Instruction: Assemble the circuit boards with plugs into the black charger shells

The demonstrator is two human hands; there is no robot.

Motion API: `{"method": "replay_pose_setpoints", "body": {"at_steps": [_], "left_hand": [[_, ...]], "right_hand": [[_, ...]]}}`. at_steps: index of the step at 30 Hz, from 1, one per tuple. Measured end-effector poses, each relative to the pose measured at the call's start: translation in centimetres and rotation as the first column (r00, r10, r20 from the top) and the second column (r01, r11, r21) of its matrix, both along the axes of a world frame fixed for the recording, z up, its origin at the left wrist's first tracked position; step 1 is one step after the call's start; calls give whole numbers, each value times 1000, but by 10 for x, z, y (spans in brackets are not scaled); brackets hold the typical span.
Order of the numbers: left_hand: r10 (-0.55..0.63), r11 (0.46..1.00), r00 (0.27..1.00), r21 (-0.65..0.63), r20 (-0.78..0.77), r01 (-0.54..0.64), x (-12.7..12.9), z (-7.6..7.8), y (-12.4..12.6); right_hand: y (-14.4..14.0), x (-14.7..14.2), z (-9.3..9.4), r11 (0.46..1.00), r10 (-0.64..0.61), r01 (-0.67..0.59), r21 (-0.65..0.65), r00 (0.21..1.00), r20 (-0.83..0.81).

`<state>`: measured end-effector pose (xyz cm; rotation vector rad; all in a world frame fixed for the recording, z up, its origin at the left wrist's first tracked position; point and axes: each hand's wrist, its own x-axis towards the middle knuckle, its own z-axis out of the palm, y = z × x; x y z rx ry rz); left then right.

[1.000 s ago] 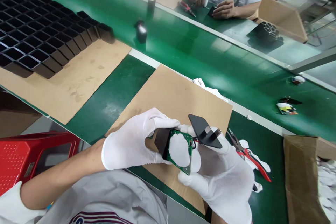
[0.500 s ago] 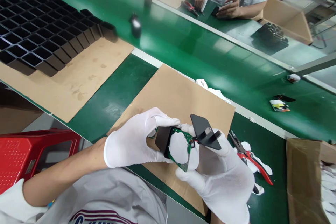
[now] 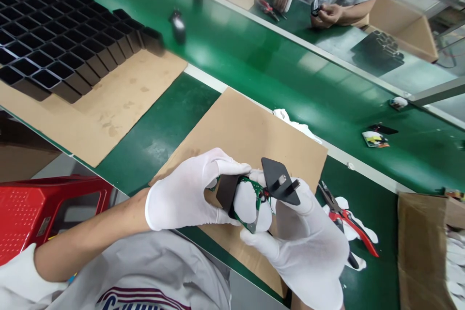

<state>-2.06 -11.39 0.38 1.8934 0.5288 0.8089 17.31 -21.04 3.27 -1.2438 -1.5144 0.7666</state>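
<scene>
Above the cardboard sheet [image 3: 261, 126], the black case [image 3: 227, 193] is gripped by the gloved left hand [image 3: 185, 191]; the circuit board [image 3: 257, 187] and pronged plate [image 3: 274, 174] are held in the right hand [image 3: 308, 237]. Slightly less board is exposed than a second ago, so it appears seated deeper. Beyond, a black piece [image 3: 315, 7] has been raised by a co-worker's hand [image 3: 329, 15].

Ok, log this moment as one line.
left hand: holds black casing; right hand: holds circuit board; board: at casing's mouth; pronged plate: by right hand; pliers: beside cardboard
</scene>
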Motion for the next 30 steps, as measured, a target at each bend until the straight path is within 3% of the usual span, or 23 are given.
{"method": "replay_pose_setpoints", "body": {"at_steps": [30], "left_hand": [[3, 998, 1000, -59, 30, -2, -1, -9, 1]], "right_hand": [[1, -2, -4, 999, -50, 51, 1, 994, 96]]}}
